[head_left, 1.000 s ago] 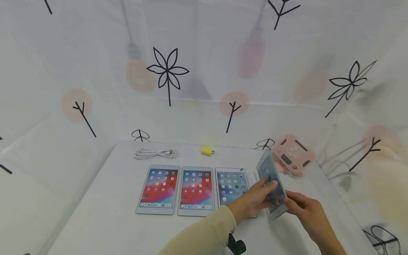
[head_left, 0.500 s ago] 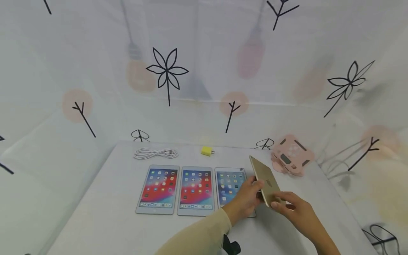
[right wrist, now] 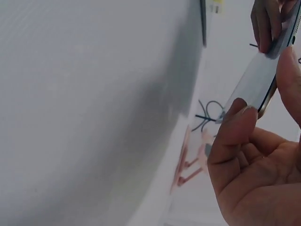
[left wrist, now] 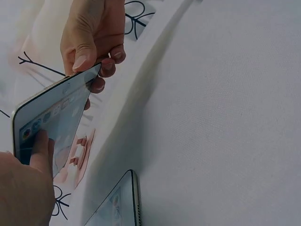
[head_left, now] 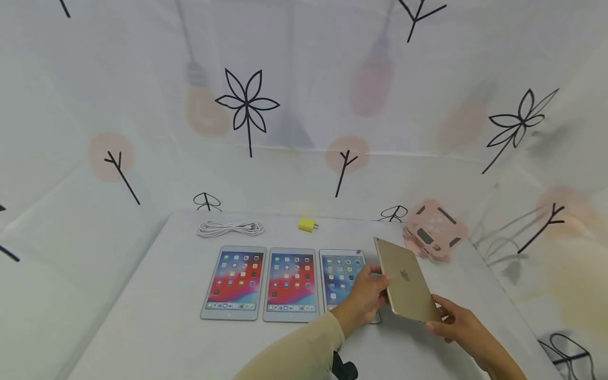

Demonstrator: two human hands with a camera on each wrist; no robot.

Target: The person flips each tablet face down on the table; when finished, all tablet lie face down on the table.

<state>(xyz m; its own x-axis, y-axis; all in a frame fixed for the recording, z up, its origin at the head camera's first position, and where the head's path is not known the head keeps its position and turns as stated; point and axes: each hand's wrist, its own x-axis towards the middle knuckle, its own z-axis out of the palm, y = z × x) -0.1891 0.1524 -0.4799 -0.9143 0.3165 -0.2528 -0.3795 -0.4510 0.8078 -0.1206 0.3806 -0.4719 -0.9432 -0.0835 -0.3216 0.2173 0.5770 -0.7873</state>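
Observation:
A tablet with a gold back is held up at a tilt over the right part of the table, its back and apple logo facing the head camera. My left hand grips its left edge, with fingers on the screen side, as the left wrist view shows. At the lower right corner my right hand pinches it between thumb and fingers. The lit screen shows in the left wrist view. A white tablet lies face up behind my left hand, its lower part hidden by that hand.
Two more white tablets, a middle one and a left one, lie face up in the row. Behind them are a coiled white cable and a yellow charger plug. A pink stand stands at the back right of the white table.
The held tablet has turned from showing its screen side to showing its gold back, which now faces the head camera more fully. My right hand has moved to its lower right corner.

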